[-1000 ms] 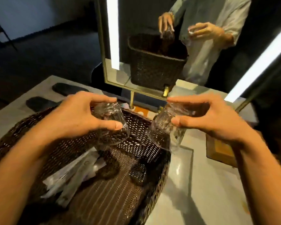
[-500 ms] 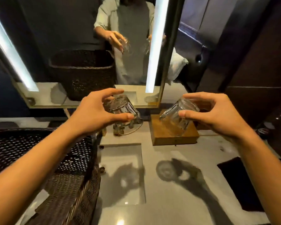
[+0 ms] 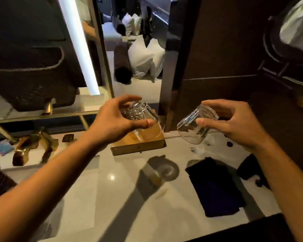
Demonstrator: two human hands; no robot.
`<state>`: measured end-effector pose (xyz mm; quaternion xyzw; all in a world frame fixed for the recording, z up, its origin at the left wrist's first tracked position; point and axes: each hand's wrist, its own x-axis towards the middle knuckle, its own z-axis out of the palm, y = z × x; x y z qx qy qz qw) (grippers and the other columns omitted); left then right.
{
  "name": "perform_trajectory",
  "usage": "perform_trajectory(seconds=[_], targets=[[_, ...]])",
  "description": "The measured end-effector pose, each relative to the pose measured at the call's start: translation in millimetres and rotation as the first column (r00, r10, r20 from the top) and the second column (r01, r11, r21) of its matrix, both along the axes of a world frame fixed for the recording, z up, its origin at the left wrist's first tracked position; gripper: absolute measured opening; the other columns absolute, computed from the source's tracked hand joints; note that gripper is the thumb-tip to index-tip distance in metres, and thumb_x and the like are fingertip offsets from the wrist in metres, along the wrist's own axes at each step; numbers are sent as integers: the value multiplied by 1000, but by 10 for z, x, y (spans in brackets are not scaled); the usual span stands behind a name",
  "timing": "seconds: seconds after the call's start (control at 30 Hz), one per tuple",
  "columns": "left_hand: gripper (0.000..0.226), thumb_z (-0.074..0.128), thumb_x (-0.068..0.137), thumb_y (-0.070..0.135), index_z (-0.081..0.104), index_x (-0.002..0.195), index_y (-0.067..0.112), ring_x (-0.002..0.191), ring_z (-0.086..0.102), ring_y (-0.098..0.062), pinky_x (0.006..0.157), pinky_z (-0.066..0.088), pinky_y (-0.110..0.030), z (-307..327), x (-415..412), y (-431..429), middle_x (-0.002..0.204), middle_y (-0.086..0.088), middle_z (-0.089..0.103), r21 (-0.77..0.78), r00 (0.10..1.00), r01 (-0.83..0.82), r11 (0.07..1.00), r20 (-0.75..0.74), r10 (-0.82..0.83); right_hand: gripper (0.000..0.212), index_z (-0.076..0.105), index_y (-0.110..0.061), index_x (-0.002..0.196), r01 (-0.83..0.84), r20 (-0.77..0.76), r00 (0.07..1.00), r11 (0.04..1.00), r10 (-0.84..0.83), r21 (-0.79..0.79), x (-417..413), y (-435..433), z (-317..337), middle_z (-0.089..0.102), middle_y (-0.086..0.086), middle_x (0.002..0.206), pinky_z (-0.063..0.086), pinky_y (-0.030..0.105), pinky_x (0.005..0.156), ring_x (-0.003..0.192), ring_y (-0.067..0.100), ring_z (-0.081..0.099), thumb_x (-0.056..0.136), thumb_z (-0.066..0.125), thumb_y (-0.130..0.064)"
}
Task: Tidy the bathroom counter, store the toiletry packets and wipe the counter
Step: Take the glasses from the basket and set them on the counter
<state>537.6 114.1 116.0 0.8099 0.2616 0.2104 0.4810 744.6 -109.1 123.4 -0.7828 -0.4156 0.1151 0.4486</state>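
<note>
My left hand (image 3: 115,120) grips a clear drinking glass (image 3: 140,113), tilted, just above a wooden tray (image 3: 138,145) at the back of the pale stone counter (image 3: 112,189). My right hand (image 3: 234,123) holds a second clear glass (image 3: 193,131), tilted with its mouth toward the lower left, above the counter to the right of the tray. Neither glass touches the tray or the counter. No toiletry packets show in this view.
A dark folded cloth (image 3: 215,187) lies on the counter at the right, with another dark item (image 3: 250,168) beyond it. Gold tap fittings (image 3: 35,147) stand at the left. A lit mirror (image 3: 42,58) backs the counter; a dark wood wall (image 3: 226,67) rises on the right.
My view and both hands have swung right, away from the wicker basket, carrying the two glasses. They now hover over the wooden tray and the counter beside it.
</note>
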Motion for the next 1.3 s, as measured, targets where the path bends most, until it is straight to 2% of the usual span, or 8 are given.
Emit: perform_trajectory(seconds=[0.1, 0.27, 0.37, 0.47, 0.67, 0.77, 0.9, 1.3], targets=[[102, 83, 41, 62, 57, 136, 35, 124, 60, -14, 102, 55, -46, -99, 440, -220, 134, 7, 63, 14, 1000, 8, 1000, -14, -8, 58, 69, -31, 121, 32, -21, 999, 999, -32, -14, 371, -218, -85, 72, -14, 113, 52, 33, 97, 109, -1, 64, 66, 85, -40], [94, 91, 57, 45, 54, 141, 23, 119, 57, -7, 102, 52, -32, -357, 1107, -483, 131, 10, 62, 31, 999, -2, 1000, -42, 3, 61, 67, -30, 124, 76, -45, 996, 996, -79, -52, 913, -467, -274, 68, -14, 121, 48, 30, 97, 114, 2, 60, 66, 86, -39], [97, 90, 53, 47, 56, 140, 22, 116, 59, -7, 91, 53, -22, -526, 1421, -602, 132, 8, 63, 1, 997, 26, 1000, -68, -26, 63, 65, -30, 127, 89, -36, 995, 992, -93, -86, 1209, -560, -400, 64, -11, 128, 44, 23, 93, 118, 7, 58, 68, 87, -35], [90, 94, 59, 32, 54, 139, 20, 103, 62, -3, 73, 53, -10, -727, 1683, -718, 132, 4, 62, -53, 992, 69, 996, -102, -74, 65, 63, -29, 129, 100, -14, 995, 987, -102, -123, 1470, -599, -531, 62, -10, 132, 44, 25, 94, 120, 8, 55, 69, 88, -31], [85, 95, 62, 17, 54, 135, 18, 117, 63, -16, 98, 57, -37, -1157, 2087, -957, 123, 6, 64, -103, 988, 72, 992, -132, -85, 70, 63, -27, 129, 116, -6, 993, 972, -120, -206, 1914, -567, -909, 63, -5, 131, 49, 39, 103, 121, 15, 58, 65, 91, -27], [79, 96, 60, 18, 57, 129, 23, 117, 64, -16, 100, 56, -43, -1426, 2243, -1016, 124, 4, 67, -86, 984, 66, 994, -158, -79, 71, 62, -24, 130, 121, 22, 993, 958, -120, -260, 2038, -500, -1149, 63, -7, 128, 47, 33, 104, 117, 10, 56, 66, 91, -25], [75, 95, 61, 18, 59, 126, 24, 117, 63, -15, 100, 56, -43, -1732, 2408, -1061, 123, 4, 68, -1, 976, 72, 997, -207, -71, 70, 62, -23, 129, 87, 35, 996, 950, -80, -300, 2197, -404, -1508, 67, -5, 122, 50, 39, 103, 114, 17, 61, 66, 91, -23], [73, 93, 65, 20, 60, 130, 16, 114, 65, -25, 94, 53, -32, -2324, 2980, -1032, 124, -5, 70, 56, 953, 86, 995, -297, -65, 70, 57, -26, 134, 113, -55, 987, 905, -149, -411, 2595, -96, -2298, 62, 3, 132, 51, 30, 91, 118, 24, 59, 71, 86, -13]])
